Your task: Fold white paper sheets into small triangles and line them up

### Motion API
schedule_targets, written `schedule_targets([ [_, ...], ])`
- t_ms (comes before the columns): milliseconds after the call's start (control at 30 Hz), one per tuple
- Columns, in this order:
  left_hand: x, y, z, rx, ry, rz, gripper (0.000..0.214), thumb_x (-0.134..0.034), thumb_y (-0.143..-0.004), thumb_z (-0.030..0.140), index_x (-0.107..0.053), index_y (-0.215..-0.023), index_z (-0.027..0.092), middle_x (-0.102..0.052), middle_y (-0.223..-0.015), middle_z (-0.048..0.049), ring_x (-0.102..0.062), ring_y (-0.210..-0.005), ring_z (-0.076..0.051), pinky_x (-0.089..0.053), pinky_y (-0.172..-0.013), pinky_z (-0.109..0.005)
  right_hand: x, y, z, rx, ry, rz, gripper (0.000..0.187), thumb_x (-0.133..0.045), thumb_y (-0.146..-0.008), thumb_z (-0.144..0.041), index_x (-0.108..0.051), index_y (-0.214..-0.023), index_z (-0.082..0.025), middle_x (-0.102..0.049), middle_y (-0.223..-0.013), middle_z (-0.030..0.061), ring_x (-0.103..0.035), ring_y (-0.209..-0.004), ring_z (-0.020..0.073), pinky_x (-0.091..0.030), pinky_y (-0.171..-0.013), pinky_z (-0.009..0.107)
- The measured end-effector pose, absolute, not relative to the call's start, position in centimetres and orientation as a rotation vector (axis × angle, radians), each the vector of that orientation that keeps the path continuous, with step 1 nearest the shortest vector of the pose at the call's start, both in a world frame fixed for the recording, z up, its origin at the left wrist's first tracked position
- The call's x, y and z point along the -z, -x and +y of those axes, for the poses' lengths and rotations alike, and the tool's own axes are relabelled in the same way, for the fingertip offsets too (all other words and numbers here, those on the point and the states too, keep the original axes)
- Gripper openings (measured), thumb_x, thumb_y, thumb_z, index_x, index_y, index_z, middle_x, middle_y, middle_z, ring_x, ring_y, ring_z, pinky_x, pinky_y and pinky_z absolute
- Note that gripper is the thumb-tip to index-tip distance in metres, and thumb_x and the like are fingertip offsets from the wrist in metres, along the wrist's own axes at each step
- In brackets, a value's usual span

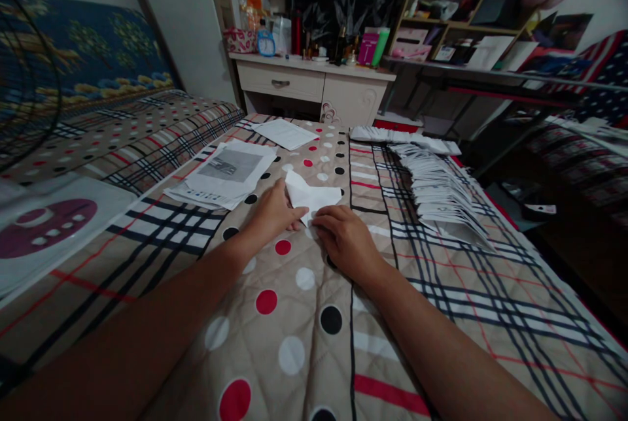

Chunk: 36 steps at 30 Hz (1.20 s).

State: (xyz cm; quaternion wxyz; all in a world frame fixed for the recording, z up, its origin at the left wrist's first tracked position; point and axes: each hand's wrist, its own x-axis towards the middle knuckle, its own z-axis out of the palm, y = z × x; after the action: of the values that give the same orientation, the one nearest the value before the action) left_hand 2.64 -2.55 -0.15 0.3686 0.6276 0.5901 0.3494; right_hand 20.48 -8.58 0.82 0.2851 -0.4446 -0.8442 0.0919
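Observation:
A small folded piece of white paper [314, 195] is between my hands, above the dotted and checked bedspread [289, 280]. My left hand [278, 210] pinches its left and lower part, with the thumb lying on top. At its lower right edge is my right hand [347, 238], its fingers curled and pressed together at the paper. The tips of the right fingers are partly hidden, so their exact hold is hard to see. To the left lies a stack of printed sheets [230, 172], the top one bearing a dark grey picture.
Another pile of white sheets [285, 133] lies farther back. On the right stretches a long row of folded papers [439, 189], with a second row [402, 138] behind it. A plastic bag [63, 225] rests at left. Beyond the bed stand a white cabinet [314, 84] and a cluttered shelf desk [456, 68].

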Motion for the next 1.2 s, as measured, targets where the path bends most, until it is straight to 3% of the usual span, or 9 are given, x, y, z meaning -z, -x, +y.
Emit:
schedule_targets([
  [167,-0.2,-0.9,-1.3,-0.952,-2.049,1.811,0.054,-0.076,-0.072,0.035,-0.055,-0.118,0.017,-0.065,-0.064,-0.0009,-0.068,-0.065,-0.023,-0.047,-0.058,-0.028,-1.2,-20.4,-8.7,-0.244,1.202,-2.287,0.023,-0.054,-0.088,-0.01,-0.07,-0.102,-0.019,-0.068,-0.105,0.0079,-0.058,-0.1,0.0216,-0.047,-0.09,0.036],
  [333,-0.1,-0.7,-0.9,-0.848,-2.195,1.934,0.033,-0.054,-0.089,0.031,-0.058,-0.121,0.021,-0.07,-0.075,-0.0067,-0.069,-0.082,-0.028,-0.046,-0.065,-0.032,-1.2,-20.3,-8.7,-0.249,1.197,-2.294,0.024,-0.053,-0.089,-0.009,-0.07,-0.104,-0.018,-0.068,-0.108,0.0086,-0.058,-0.103,0.0215,-0.046,-0.092,0.036],
  [533,-1.3,-1.2,-1.9,-0.592,-2.273,2.197,0.048,-0.058,-0.088,0.031,-0.048,-0.135,0.024,-0.071,-0.088,-0.009,-0.067,-0.085,-0.029,-0.048,-0.074,-0.036,-0.8,-20.4,-8.5,-0.268,1.162,-2.274,0.022,-0.054,-0.089,-0.009,-0.069,-0.103,-0.017,-0.068,-0.108,0.009,-0.058,-0.102,0.0215,-0.047,-0.092,0.036],
  [600,-1.6,-1.0,-2.0,-0.611,-2.331,2.184,0.043,-0.061,-0.086,0.029,-0.054,-0.128,0.022,-0.07,-0.094,-0.0101,-0.066,-0.092,-0.029,-0.049,-0.077,-0.037,-0.6,-20.5,-8.4,-0.274,1.147,-2.264,0.022,-0.054,-0.089,-0.01,-0.069,-0.104,-0.018,-0.068,-0.108,0.0087,-0.058,-0.102,0.0216,-0.047,-0.092,0.036],
  [667,-1.5,-0.9,-1.9,-0.67,-2.463,2.04,0.023,-0.06,-0.086,0.023,-0.065,-0.108,0.021,-0.068,-0.099,-0.0104,-0.063,-0.099,-0.029,-0.048,-0.081,-0.037,-0.5,-20.6,-8.3,-0.275,1.148,-2.253,0.022,-0.054,-0.089,-0.01,-0.068,-0.105,-0.018,-0.067,-0.109,0.0087,-0.058,-0.103,0.022,-0.047,-0.092,0.037],
  [733,-1.0,-0.9,-1.9,-0.723,-2.565,1.792,0.012,-0.058,-0.087,0.019,-0.069,-0.09,0.019,-0.068,-0.097,-0.009,-0.062,-0.098,-0.025,-0.048,-0.084,-0.035,-0.4,-20.6,-8.3,-0.27,1.164,-2.248,0.023,-0.054,-0.089,-0.011,-0.067,-0.108,-0.016,-0.067,-0.11,0.0095,-0.057,-0.104,0.0225,-0.047,-0.093,0.038],
  [800,-0.5,-1.1,-1.9,-0.788,-2.551,1.568,0.013,-0.058,-0.087,0.019,-0.07,-0.084,0.018,-0.068,-0.091,-0.0071,-0.063,-0.088,-0.021,-0.048,-0.082,-0.032,-0.3,-20.5,-8.3,-0.26,1.192,-2.25,0.026,-0.054,-0.089,-0.011,-0.066,-0.111,-0.015,-0.066,-0.114,0.0107,-0.057,-0.105,0.0231,-0.046,-0.094,0.038],
  [967,0.6,-1.3,-1.4,-0.912,-2.352,1.415,0.016,-0.073,-0.078,0.031,-0.068,-0.082,0.016,-0.064,-0.083,-0.0039,-0.059,-0.072,-0.015,-0.046,-0.069,-0.028,-0.4,-20.5,-8.1,-0.217,1.351,-2.261,0.033,-0.057,-0.088,-0.016,-0.064,-0.12,-0.014,-0.062,-0.126,0.0115,-0.054,-0.112,0.0255,-0.045,-0.098,0.041],
  [1200,0.9,-0.8,-1.1,-0.86,-2.248,1.395,0.041,-0.085,-0.061,0.04,-0.068,-0.089,0.017,-0.064,-0.086,-0.0029,-0.057,-0.074,-0.016,-0.046,-0.068,-0.029,-0.9,-21.4,-7.6,-0.034,1.69,-2.203,0.036,-0.055,-0.092,-0.032,-0.062,-0.125,-0.019,-0.057,-0.137,0.0115,-0.049,-0.119,0.0328,-0.044,-0.095,0.049],
])
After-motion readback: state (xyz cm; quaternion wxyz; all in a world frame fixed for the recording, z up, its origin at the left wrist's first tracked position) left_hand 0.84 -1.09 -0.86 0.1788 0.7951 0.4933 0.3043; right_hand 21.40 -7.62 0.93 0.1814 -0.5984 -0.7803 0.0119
